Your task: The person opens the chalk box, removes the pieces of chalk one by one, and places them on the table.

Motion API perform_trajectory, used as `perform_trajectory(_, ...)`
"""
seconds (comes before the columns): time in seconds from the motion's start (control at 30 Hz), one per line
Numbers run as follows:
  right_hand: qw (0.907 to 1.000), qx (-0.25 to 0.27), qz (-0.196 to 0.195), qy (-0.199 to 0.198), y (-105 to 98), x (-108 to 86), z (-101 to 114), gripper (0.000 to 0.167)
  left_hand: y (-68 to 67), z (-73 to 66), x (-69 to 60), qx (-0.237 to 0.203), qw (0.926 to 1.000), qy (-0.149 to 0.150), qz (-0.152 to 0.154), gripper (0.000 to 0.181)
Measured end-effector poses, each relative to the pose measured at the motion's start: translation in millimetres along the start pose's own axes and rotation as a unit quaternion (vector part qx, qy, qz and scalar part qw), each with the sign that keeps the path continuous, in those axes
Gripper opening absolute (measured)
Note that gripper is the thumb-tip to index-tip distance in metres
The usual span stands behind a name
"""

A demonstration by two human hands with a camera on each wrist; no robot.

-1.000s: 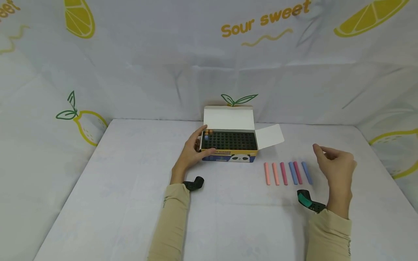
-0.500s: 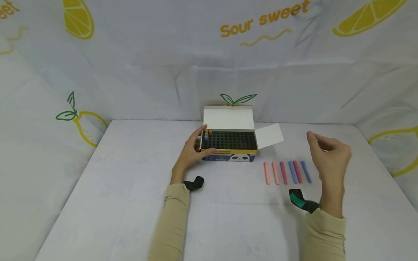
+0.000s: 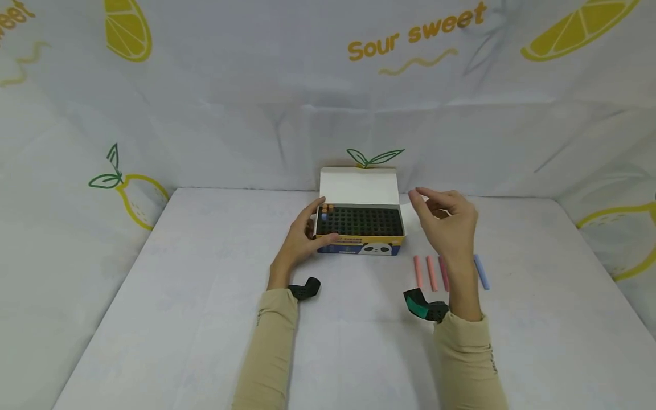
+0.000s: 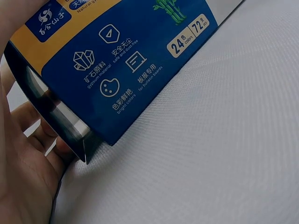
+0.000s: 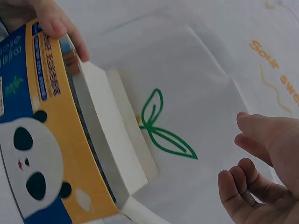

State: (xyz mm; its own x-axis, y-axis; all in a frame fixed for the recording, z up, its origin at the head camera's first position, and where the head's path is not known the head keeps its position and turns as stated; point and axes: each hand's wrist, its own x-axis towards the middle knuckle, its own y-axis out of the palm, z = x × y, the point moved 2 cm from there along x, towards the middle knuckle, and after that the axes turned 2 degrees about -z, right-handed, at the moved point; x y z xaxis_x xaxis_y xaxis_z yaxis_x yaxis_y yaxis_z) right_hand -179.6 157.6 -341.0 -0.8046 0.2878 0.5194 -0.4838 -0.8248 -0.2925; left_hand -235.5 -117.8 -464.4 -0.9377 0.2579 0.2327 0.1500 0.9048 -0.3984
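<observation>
The left hand (image 3: pixel 297 238) holds the left end of an open chalk box (image 3: pixel 376 249), its thumb on the front wall and fingers around the side. Inside, a black holder full of holes carries several orange chalks (image 3: pixel 325 209) and a blue chalk (image 3: pixel 324 217) at the left. Raised just right of the box is the right hand (image 3: pixel 451 225), fingers loosely bent, thumb and forefinger tips close together. In the right wrist view no chalk shows between those fingertips. Below it on the table lie pink chalk sticks (image 3: pixel 432 273), a magenta stick (image 3: pixel 443 274) and a blue stick (image 3: pixel 482 272); the forearm hides others.
The box's white lid (image 3: pixel 359 185) stands up at the back. Its right side flap (image 3: pixel 408 212) folds outward, partly behind the right hand. A white cloth (image 3: pixel 215 250) covers the table, and a printed cloth backdrop (image 3: pixel 246 131) hangs behind.
The right hand has moved left and slightly away from the wearer, from right of the chalk row to beside the box, now covering part of the row. The left hand stays on the box.
</observation>
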Motion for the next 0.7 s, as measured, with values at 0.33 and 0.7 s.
perform_trajectory(0.33,0.9948,0.014,0.101,-0.004,61,-6.7,5,0.027,-0.5,3.9,0.4,0.004,1.0000,0.004,0.000,0.094)
perform_trajectory(0.7,0.9836,-0.026,0.178,0.007,110,-13.8,-3,0.028,-1.3,3.1,1.2,0.006,0.9999,0.009,-0.005,0.094)
